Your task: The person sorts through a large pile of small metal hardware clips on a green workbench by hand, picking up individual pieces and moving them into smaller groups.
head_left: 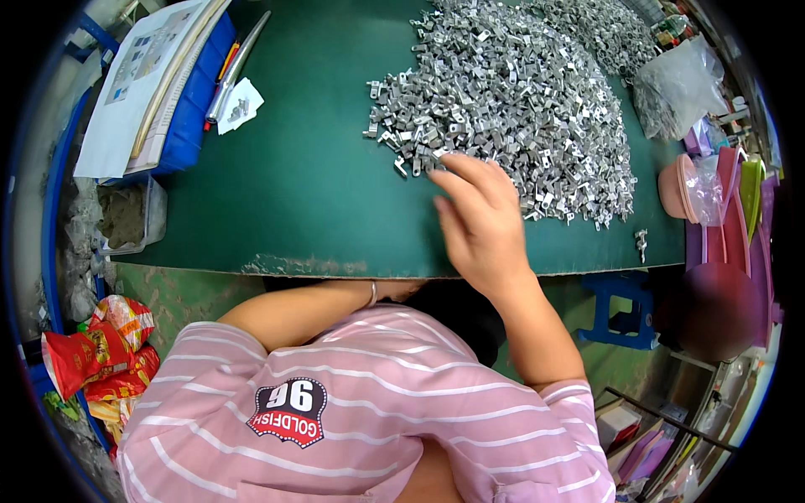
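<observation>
A big heap of small silvery metal brackets covers the right half of the green tabletop. At the heap's near left edge is my right hand. Its fingers are spread, with the thumb apart from them, and I see nothing held in it. The fingertips reach the closest brackets. My left hand is low in front of my body at the table's front edge. A bracelet circles that wrist; the fingers are hidden.
At the far left stands a blue file box with papers, beside a clear plastic tub. Loose parts lie on a white paper scrap. To the right are a plastic bag, a pink bucket and a blue stool.
</observation>
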`<act>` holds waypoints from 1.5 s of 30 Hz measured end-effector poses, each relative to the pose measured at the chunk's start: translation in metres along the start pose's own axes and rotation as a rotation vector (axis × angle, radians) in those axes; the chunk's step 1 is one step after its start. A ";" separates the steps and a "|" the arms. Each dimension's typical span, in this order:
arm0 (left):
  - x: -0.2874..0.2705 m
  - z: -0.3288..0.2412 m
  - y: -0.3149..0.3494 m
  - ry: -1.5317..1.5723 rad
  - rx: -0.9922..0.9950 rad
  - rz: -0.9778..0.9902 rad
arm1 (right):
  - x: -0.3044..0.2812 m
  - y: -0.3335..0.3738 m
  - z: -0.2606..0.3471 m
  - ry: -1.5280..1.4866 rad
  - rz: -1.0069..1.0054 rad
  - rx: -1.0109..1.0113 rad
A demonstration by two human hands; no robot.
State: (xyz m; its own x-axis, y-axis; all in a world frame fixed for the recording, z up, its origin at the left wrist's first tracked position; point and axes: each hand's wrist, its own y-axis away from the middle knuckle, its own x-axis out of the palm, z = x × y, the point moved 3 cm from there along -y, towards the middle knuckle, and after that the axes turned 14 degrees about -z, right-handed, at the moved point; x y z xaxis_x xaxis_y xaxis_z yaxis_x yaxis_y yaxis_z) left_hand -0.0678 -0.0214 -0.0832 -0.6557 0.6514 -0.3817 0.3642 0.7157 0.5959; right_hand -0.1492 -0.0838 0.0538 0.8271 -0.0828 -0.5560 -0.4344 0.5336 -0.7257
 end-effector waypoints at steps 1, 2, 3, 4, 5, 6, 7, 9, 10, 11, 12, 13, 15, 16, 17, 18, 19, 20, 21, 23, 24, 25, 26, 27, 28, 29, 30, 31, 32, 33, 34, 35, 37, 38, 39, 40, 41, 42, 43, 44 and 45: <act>0.006 0.002 0.008 0.012 0.041 0.000 | 0.013 -0.010 0.006 0.077 0.055 -0.074; 0.013 0.005 0.018 0.133 0.161 -0.056 | 0.030 -0.019 0.006 0.119 0.100 -0.106; 0.022 0.006 0.032 0.232 0.281 -0.124 | 0.044 -0.024 0.007 0.153 0.127 -0.151; 0.009 -0.008 0.047 0.169 0.352 -0.115 | 0.057 -0.025 0.002 0.162 0.152 -0.170; -0.008 -0.029 0.068 0.106 0.424 -0.100 | 0.060 -0.020 -0.001 0.191 0.167 -0.185; -0.022 -0.038 0.082 0.145 0.425 -0.111 | 0.064 -0.016 -0.003 0.214 0.182 -0.205; -0.034 -0.043 0.095 0.189 0.421 -0.127 | 0.067 -0.013 -0.003 0.230 0.201 -0.227; -0.048 -0.032 0.109 0.476 0.376 -0.264 | 0.055 -0.006 0.002 0.177 0.244 -0.219; -0.059 -0.030 0.117 0.666 0.247 -0.366 | 0.045 -0.001 0.004 0.165 0.273 -0.208; -0.069 -0.028 0.123 0.852 0.113 -0.464 | 0.036 0.006 0.005 0.153 0.302 -0.194; -0.078 -0.022 0.123 0.625 0.187 -0.716 | 0.026 0.012 0.005 0.067 0.328 -0.148; -0.085 -0.017 0.122 0.392 0.259 -0.953 | 0.018 0.018 0.001 0.004 0.313 -0.124; -0.090 -0.012 0.116 0.310 0.225 -1.008 | 0.003 0.031 -0.007 -0.122 0.290 -0.064; -0.090 -0.014 0.113 0.252 0.264 -1.012 | -0.007 0.036 -0.010 -0.236 0.182 0.047; -0.089 -0.019 0.111 0.195 0.303 -1.014 | -0.016 0.038 -0.015 -0.270 0.033 0.123; -0.086 -0.024 0.108 0.150 0.348 -1.032 | -0.022 0.041 -0.020 -0.202 -0.062 0.186; -0.082 -0.032 0.104 0.105 0.393 -1.050 | -0.029 0.044 -0.022 -0.132 -0.156 0.246; -0.078 -0.037 0.100 0.061 0.438 -1.068 | -0.030 0.054 -0.023 -0.130 -0.157 0.368; -0.078 -0.038 0.096 0.005 0.446 -1.104 | -0.031 0.061 -0.024 -0.129 -0.172 0.481; -0.075 -0.035 0.085 -0.107 0.463 -1.178 | -0.025 0.064 -0.016 -0.085 -0.097 0.400; -0.076 -0.033 0.081 -0.111 0.441 -1.211 | -0.022 0.062 -0.012 -0.022 -0.052 0.362; -0.077 -0.032 0.080 -0.116 0.448 -1.214 | -0.019 0.059 -0.009 0.040 -0.007 0.324; -0.077 -0.031 0.080 -0.122 0.454 -1.217 | -0.015 0.062 -0.012 0.029 -0.006 0.343; -0.078 -0.031 0.081 -0.129 0.463 -1.222 | -0.014 0.062 -0.015 0.036 -0.021 0.348; -0.079 -0.030 0.082 -0.095 0.453 -1.204 | -0.012 0.062 -0.018 0.043 -0.035 0.353; -0.080 -0.029 0.083 -0.062 0.442 -1.186 | -0.012 0.061 -0.021 0.049 -0.050 0.358; -0.081 -0.028 0.085 -0.033 0.427 -1.170 | -0.013 0.058 -0.021 0.051 -0.039 0.366; -0.080 -0.027 0.088 0.002 0.430 -1.167 | -0.013 0.055 -0.021 0.044 -0.029 0.341; -0.079 -0.027 0.092 0.036 0.433 -1.164 | -0.014 0.053 -0.022 0.038 -0.019 0.316; -0.077 -0.027 0.094 0.074 0.439 -1.159 | -0.015 0.052 -0.022 0.035 -0.008 0.292; -0.076 -0.028 0.096 0.061 0.467 -1.146 | -0.015 0.051 -0.021 0.024 -0.003 0.273; -0.075 -0.029 0.097 0.049 0.496 -1.132 | -0.015 0.050 -0.022 0.025 0.024 0.260; -0.071 -0.028 0.098 0.130 0.496 -1.090 | -0.015 0.047 -0.023 0.025 0.080 0.235; -0.068 -0.026 0.097 0.222 0.467 -1.061 | -0.016 0.046 -0.022 0.033 0.088 0.227; -0.066 -0.024 0.096 0.318 0.438 -1.030 | -0.018 0.046 -0.022 0.043 0.100 0.218; -0.066 -0.023 0.095 0.390 0.439 -1.010 | -0.019 0.045 -0.021 0.052 0.111 0.209; -0.066 -0.022 0.095 0.462 0.439 -0.989 | -0.020 0.043 -0.020 0.061 0.114 0.224; -0.065 -0.021 0.094 0.537 0.438 -0.968 | -0.021 0.041 -0.019 0.071 0.120 0.238; -0.064 -0.020 0.093 0.592 0.434 -0.947 | -0.021 0.041 -0.019 0.081 0.126 0.252; -0.064 -0.018 0.093 0.646 0.429 -0.926 | -0.021 0.043 -0.020 0.058 0.113 0.285; -0.063 -0.017 0.092 0.700 0.427 -0.901 | -0.022 0.046 -0.023 0.038 0.098 0.319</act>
State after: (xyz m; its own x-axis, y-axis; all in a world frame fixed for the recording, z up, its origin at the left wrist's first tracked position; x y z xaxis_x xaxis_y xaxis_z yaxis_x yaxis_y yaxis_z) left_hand -0.0043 -0.0012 0.0082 -0.9528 -0.3037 0.0032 -0.3037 0.9526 -0.0170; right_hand -0.1957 -0.0768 0.0235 0.7707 -0.0461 -0.6355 -0.3727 0.7763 -0.5083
